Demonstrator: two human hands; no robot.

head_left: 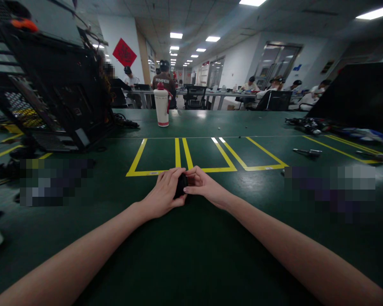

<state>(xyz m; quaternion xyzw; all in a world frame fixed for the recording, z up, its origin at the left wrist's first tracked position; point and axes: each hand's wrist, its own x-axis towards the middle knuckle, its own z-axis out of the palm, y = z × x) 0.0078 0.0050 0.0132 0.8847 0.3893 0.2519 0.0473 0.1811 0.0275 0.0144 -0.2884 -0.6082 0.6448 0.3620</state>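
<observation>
Grasping a small black object (181, 185) between them, both sets of fingers are closed around it, just at the near edge of the yellow tape outlines (210, 170). The fingers of the left hand (162, 193) curve over its top and left side, with the thumb low beneath them; the fingers of the right hand (207, 185) pinch its right side. Most of the object is covered, so its exact shape cannot be told, nor whether it touches the green tabletop (191, 255).

Beyond the hands, three taped outlines lie side by side. Behind the leftmost, a white cup (162, 108) with a dark red lid stands upright. To the left rises a large black metal frame (70, 97), with dark cables (126, 122) beside its base. Right of the outlines lies a slim metallic piece (307, 152), and farther right a black panel (357, 93) leans behind a jumble of parts (309, 124). Pixelated patches hide things on both sides. Farther back, a person (164, 83) in a dark top marked PUMPKIN is near other tables.
</observation>
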